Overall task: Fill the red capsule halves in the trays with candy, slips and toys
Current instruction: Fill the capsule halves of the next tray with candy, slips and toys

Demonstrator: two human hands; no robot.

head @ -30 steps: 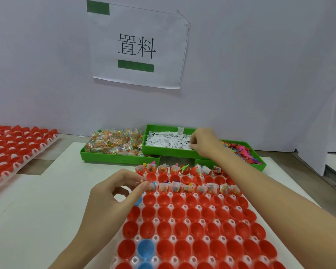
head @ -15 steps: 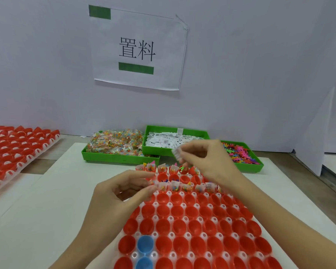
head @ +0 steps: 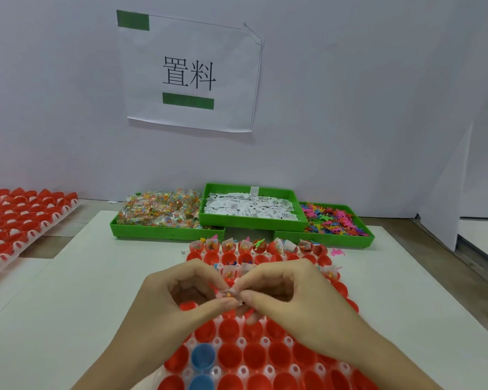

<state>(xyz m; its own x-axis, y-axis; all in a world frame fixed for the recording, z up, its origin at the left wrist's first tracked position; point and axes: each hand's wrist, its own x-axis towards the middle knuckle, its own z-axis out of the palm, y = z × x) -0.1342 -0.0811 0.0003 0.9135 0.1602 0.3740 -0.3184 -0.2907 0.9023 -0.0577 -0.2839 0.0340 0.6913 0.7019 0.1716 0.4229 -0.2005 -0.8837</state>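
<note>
- Left hand (head: 178, 299) and right hand (head: 290, 296) meet fingertip to fingertip above the capsule tray (head: 254, 358).
- Both grips pinch one small candy packet (head: 229, 293).
- Tray sits mid-worktop, near edge.

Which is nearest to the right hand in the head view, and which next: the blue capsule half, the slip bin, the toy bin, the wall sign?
From the right hand:
1. Blue capsule half, in the tray just below and left of it.
2. Slip bin and toy bin, behind the tray; too close to call.
3. Wall sign, up on the back wall.
</note>
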